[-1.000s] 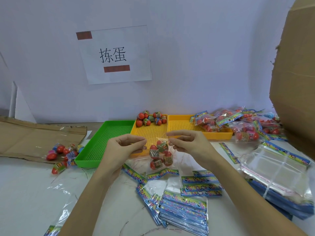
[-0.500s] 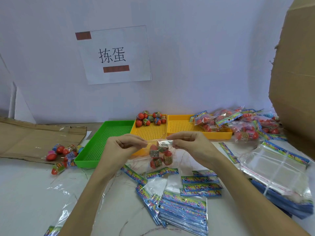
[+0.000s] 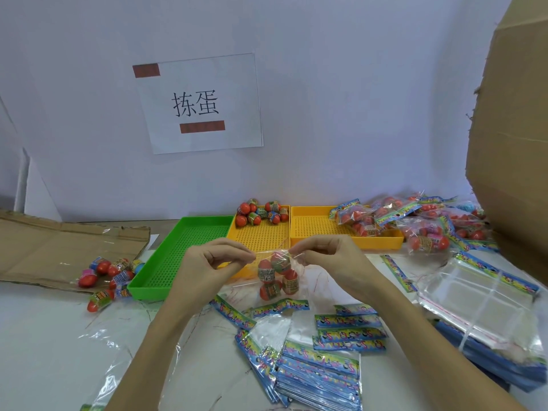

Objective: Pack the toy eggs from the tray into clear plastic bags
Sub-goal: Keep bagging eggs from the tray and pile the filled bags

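A clear plastic bag (image 3: 274,277) holding several red toy eggs hangs upside down between my hands, its printed header strip at the bottom. My left hand (image 3: 212,266) pinches the bag's top edge on the left and my right hand (image 3: 329,258) pinches it on the right. Behind them, several loose red eggs (image 3: 261,213) lie at the far end of the middle yellow tray (image 3: 264,235).
An empty green tray (image 3: 181,256) sits left of the yellow one; a second yellow tray (image 3: 320,226) on the right holds filled bags (image 3: 415,223). Loose eggs (image 3: 109,277) lie by flat cardboard at left. Stacks of empty bags (image 3: 317,372) cover the table near me; a cardboard box (image 3: 516,143) stands at right.
My two hands have kept their pinch on the bag's top edge and shifted slightly; the film between them is now pulled and folded tighter over the eggs.
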The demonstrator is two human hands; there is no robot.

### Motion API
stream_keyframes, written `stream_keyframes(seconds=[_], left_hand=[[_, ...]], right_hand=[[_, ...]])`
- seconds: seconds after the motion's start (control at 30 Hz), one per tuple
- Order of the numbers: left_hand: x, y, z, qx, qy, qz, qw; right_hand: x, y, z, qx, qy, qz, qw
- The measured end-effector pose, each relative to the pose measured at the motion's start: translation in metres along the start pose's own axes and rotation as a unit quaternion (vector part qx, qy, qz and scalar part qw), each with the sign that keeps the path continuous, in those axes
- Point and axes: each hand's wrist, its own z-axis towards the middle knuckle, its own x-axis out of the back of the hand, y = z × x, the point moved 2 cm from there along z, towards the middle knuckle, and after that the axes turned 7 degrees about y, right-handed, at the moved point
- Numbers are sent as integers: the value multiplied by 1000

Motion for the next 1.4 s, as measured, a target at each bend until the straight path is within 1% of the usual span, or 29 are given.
stream_keyframes(seconds=[0.2,0.33,0.43,0.5,0.57,0.6,0.63,0.7,0.77,0.8,0.87,0.9,0.97,1.03,1.07,1.13,1.2,1.27,1.4], left_hand=[[2,-2,0,5,-35,15,999],[2,-1,-1,27,-50,-16,998],[3,1,-1,49,-37,-17,998],[5,-1,0,61,-4,-15,998],[3,-2,0,73,33,-43,996],[1,-1,0,81,35,-61,994],[-4,1,-1,90,20,-79,993],[-15,3,-4,118,-39,-101,987],[-28,4,-8,129,-78,-105,983],[-32,4,-9,129,-76,-107,983],[-35,5,-9,143,-31,-128,981],[-34,5,-8,157,0,-146,977],[-31,4,-6,183,44,-197,962],[-29,3,-5,192,51,-216,956],[-29,4,-5,191,44,-218,956],[-31,5,-5,196,31,-227,953],[-32,5,-5,201,23,-230,952],[-32,4,-5,187,34,-215,958],[-31,-1,-6,179,75,-178,965]], right_hand=[[-4,-2,0,9,25,-1,1000],[-8,-2,0,36,41,-30,998],[-14,0,-1,35,50,-3,998],[-17,-2,-1,43,49,3,998],[-21,-6,-3,65,36,-5,997],[-24,-9,-4,79,26,-13,996],[-27,-11,-6,95,19,-28,995],[-35,-16,-9,128,13,-55,990],[-39,-19,-11,146,22,-52,988],[-40,-21,-12,150,37,-45,987],[-36,-23,-10,142,74,-38,986],[-32,-24,-9,131,85,-50,986],[-23,-22,-7,118,75,-114,984],[-16,-20,-6,121,50,-183,974],[-15,-20,-6,123,45,-196,972],[-13,-20,-6,139,53,-209,967],[-14,-20,-5,171,65,-251,951],[-16,-21,-5,200,69,-296,931],[-16,-23,-7,247,84,-336,905]])
